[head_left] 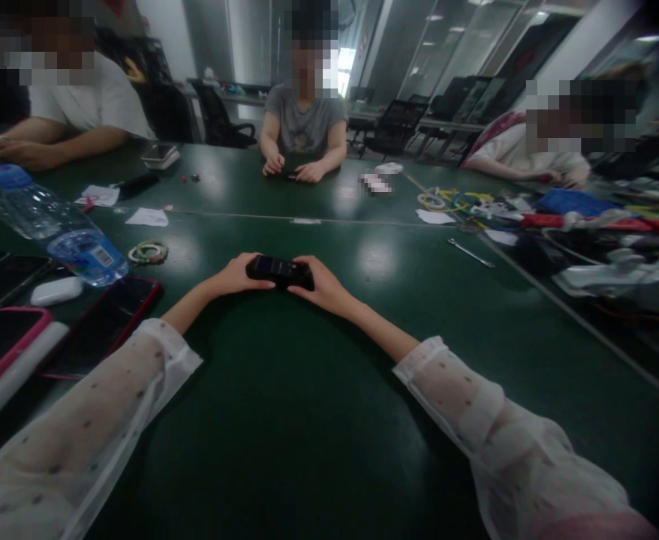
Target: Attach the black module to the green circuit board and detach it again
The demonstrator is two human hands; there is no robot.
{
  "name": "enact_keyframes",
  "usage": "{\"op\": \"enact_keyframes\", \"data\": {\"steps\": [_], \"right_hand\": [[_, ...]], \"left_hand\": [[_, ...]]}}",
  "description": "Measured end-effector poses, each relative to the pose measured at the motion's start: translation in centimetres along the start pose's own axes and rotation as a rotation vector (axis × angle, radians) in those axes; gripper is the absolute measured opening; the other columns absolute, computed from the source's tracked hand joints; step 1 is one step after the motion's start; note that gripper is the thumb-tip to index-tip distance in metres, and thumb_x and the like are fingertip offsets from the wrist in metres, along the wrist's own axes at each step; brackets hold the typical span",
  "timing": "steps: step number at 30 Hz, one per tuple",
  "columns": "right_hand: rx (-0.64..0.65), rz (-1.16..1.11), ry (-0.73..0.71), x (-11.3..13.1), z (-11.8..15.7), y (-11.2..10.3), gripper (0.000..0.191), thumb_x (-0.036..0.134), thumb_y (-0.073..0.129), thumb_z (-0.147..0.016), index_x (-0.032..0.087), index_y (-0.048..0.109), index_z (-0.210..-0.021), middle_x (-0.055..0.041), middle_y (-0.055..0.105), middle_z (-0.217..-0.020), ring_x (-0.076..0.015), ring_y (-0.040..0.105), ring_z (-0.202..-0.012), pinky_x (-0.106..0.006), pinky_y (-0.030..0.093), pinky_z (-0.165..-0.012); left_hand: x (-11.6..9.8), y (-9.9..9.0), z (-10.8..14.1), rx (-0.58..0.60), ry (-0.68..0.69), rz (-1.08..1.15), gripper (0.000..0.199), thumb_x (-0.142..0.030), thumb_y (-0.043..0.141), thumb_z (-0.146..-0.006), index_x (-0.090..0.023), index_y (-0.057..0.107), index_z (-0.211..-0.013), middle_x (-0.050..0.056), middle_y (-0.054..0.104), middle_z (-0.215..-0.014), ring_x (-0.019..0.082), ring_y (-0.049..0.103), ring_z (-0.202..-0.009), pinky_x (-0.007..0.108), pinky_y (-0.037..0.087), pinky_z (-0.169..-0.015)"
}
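Table (284,420): dark green, glossy | Seating: black office chairs (395,127) behind | Rear: glass partitions (442,45), pale pillar (582,30) | Light: overhead, reflected on tabletop

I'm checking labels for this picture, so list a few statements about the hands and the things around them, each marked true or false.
1. The left hand and the right hand both hold the small black box-shaped device. True.
2. The silver metal wrench is in the right hand. False: the wrench lies on the dark green table.
3. The clear plastic bottle with a blue label is nearer the left hand than the right. True.
4. The round beaded bracelet is around the left wrist. False: the bracelet lies on the table.
5. The black phone with a red edge lies left of the device. True.
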State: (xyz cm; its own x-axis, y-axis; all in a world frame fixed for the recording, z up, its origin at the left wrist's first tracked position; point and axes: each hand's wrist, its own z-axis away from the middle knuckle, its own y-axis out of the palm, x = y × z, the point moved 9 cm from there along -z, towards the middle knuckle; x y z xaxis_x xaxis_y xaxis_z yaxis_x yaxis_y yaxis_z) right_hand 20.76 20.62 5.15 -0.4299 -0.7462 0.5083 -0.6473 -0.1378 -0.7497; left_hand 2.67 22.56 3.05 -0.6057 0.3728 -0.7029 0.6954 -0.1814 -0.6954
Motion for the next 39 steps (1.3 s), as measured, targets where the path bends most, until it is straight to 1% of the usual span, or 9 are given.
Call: {"op": "enact_keyframes", "data": {"steps": [3, 8, 14, 21, 23, 26, 28, 33, 39], "right_hand": [[0.008, -0.023, 0.009, 0.0, 0.0, 0.0, 0.054, 0.037, 0.072, -0.086, 0.021, 0.044, -0.130, -0.0135, 0.059, -0.126, -0.0286, 0.061, -0.115, -0.051, 0.055, -0.094], [0.016, -0.043, 0.029, -0.1, -0.1, 0.1, 0.056, 0.035, 0.072, -0.086, 0.023, 0.043, -0.131, -0.0126, 0.059, -0.128, -0.0285, 0.060, -0.118, -0.054, 0.053, -0.098], [0.010, -0.037, 0.033, -0.9, -0.3, 0.5, 0.061, 0.032, 0.074, -0.085, 0.023, 0.041, -0.135, -0.0139, 0.056, -0.132, -0.0301, 0.058, -0.123, -0.057, 0.050, -0.103], [0.006, -0.051, 0.030, -0.7, -0.4, 0.3, 0.057, 0.028, 0.074, -0.084, 0.019, 0.044, -0.132, -0.0147, 0.059, -0.128, -0.0291, 0.059, -0.119, -0.053, 0.051, -0.101], [0.012, -0.050, 0.029, -0.6, -0.3, 0.3, 0.057, 0.029, 0.073, -0.085, 0.020, 0.044, -0.133, -0.0141, 0.058, -0.128, -0.0291, 0.059, -0.119, -0.053, 0.051, -0.101], [0.015, 0.002, 0.014, -0.6, -0.1, 0.4, 0.058, 0.032, 0.073, -0.085, 0.020, 0.043, -0.134, -0.0142, 0.057, -0.129, -0.0302, 0.058, -0.121, -0.055, 0.051, -0.101], [0.012, 0.058, -0.012, -0.3, 0.0, 0.4, 0.059, 0.033, 0.072, -0.086, 0.021, 0.042, -0.135, -0.0144, 0.057, -0.129, -0.0309, 0.058, -0.121, -0.057, 0.051, -0.101], [0.011, 0.140, -0.087, 1.0, 0.1, 0.2, 0.054, 0.030, 0.069, -0.088, 0.021, 0.042, -0.134, -0.0139, 0.058, -0.126, -0.0310, 0.059, -0.115, -0.057, 0.053, -0.096], [0.015, 0.144, -0.112, 1.4, 0.1, 0.0, 0.051, 0.029, 0.067, -0.089, 0.023, 0.042, -0.133, -0.0134, 0.057, -0.126, -0.0320, 0.057, -0.116, -0.057, 0.053, -0.094]], "left_hand": [[0.8, 0.0, -0.1, -0.009, -0.041, -0.023, 0.064, -0.056, 0.080, -0.067, -0.018, 0.063, -0.116, 0.011, 0.064, -0.116, 0.030, 0.060, -0.109, 0.045, 0.046, -0.097], [1.5, 0.0, -0.2, -0.021, -0.065, -0.064, 0.069, -0.060, 0.079, -0.066, -0.018, 0.061, -0.117, 0.012, 0.062, -0.118, 0.031, 0.058, -0.111, 0.046, 0.047, -0.097], [1.5, -0.1, -0.1, -0.040, -0.079, -0.100, 0.073, -0.063, 0.079, -0.065, -0.018, 0.059, -0.119, 0.013, 0.061, -0.119, 0.031, 0.059, -0.110, 0.047, 0.047, -0.096], [1.1, -0.2, 0.0, -0.037, -0.081, -0.072, 0.073, -0.064, 0.079, -0.063, -0.019, 0.061, -0.117, 0.012, 0.062, -0.117, 0.032, 0.059, -0.110, 0.047, 0.047, -0.096], [1.0, -0.1, 0.0, -0.015, -0.092, -0.003, 0.069, -0.067, 0.073, -0.069, -0.019, 0.062, -0.116, 0.011, 0.063, -0.117, 0.031, 0.059, -0.109, 0.046, 0.046, -0.096], [1.0, 0.2, 0.1, 0.020, -0.135, 0.188, 0.064, -0.072, 0.050, -0.086, -0.019, 0.064, -0.118, 0.010, 0.065, -0.115, 0.029, 0.061, -0.106, 0.044, 0.047, -0.095], [1.2, 0.3, 0.2, 0.027, -0.156, 0.268, 0.066, -0.072, 0.038, -0.091, -0.019, 0.064, -0.120, 0.010, 0.066, -0.117, 0.029, 0.061, -0.108, 0.044, 0.046, -0.098], [1.4, 0.1, 0.0, 0.014, -0.140, 0.159, 0.060, -0.070, 0.044, -0.091, -0.023, 0.067, -0.120, 0.008, 0.063, -0.128, 0.030, 0.054, -0.123, 0.046, 0.037, -0.109], [0.4, 0.3, -0.1, 0.071, -0.085, 0.178, 0.056, -0.066, 0.050, -0.090, -0.022, 0.067, -0.120, 0.008, 0.066, -0.121, 0.027, 0.059, -0.114, 0.042, 0.044, -0.101]]}}
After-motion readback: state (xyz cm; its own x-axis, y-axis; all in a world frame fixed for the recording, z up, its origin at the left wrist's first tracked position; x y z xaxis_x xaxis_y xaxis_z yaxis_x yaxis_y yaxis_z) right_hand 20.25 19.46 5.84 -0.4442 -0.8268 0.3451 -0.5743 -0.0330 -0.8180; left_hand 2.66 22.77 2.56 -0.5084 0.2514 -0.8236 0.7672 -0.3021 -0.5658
